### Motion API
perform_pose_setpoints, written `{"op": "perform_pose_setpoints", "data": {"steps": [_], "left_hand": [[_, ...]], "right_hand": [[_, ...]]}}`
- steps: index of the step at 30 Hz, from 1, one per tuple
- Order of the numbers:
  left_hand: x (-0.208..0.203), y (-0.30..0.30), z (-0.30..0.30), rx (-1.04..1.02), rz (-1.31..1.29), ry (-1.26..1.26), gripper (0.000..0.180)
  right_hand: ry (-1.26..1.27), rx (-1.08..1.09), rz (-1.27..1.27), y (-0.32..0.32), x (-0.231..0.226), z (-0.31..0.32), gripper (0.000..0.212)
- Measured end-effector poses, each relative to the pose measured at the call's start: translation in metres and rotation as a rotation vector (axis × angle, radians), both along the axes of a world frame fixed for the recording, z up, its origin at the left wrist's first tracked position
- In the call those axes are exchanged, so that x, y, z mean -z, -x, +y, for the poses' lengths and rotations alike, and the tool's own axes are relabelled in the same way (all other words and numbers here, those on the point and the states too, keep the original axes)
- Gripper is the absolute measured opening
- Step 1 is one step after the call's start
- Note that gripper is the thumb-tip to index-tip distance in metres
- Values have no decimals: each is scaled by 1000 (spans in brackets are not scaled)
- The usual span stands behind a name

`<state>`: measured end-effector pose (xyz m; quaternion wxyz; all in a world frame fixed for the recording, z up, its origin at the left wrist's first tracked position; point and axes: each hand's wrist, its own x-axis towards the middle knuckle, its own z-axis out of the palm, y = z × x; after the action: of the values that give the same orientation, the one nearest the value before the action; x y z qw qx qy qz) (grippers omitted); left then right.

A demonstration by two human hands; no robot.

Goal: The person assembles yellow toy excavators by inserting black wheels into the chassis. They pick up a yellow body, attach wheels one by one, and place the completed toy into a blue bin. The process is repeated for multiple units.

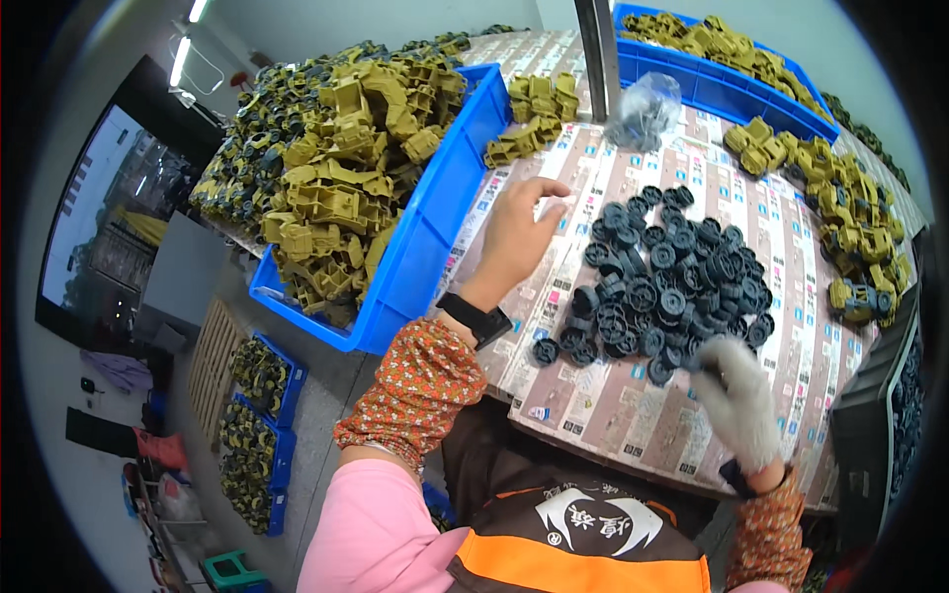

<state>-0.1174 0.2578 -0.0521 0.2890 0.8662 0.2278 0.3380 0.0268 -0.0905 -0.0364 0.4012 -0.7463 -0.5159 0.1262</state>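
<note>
My left hand [521, 229] is bare and hovers over the table left of a pile of small black toy wheels [682, 272]. Its thumb and index finger are stretched out and apart, with nothing between them. In a pale knit glove, my right hand [736, 395] is at the near right edge of the pile. Its fingers are bent together on a black wheel at the fingertips, partly hidden by the glove. Left of my left hand stands a blue crate [435, 212] heaped with olive-yellow plastic toy vehicle bodies [341, 203].
Yellow vehicle parts [534, 114] lie beside a metal post [599, 59], near a clear plastic bag [647, 111]. Another blue crate [692, 64] stands at the back. Vehicles with wheels [855, 222] line the right side, above a dark bin [870, 395]. Filled blue crates [287, 445] are on the floor.
</note>
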Motion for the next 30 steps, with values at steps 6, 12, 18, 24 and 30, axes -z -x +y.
{"op": "perform_pose_setpoints", "data": {"steps": [6,12,18,24,30], "left_hand": [[7,-51,76,-205,365,-162,51],[24,-104,164,-269,507,-193,88],[-2,-191,191,-271,688,-188,95],[19,-237,227,-351,762,-134,96],[65,-228,278,-294,626,-149,94]], "right_hand": [[186,145,84,36,21,-41,15],[-31,222,-15,42,50,-49,17],[-79,208,11,35,45,-50,12],[-29,232,31,33,42,-43,10],[-12,229,39,29,45,-38,13]]}}
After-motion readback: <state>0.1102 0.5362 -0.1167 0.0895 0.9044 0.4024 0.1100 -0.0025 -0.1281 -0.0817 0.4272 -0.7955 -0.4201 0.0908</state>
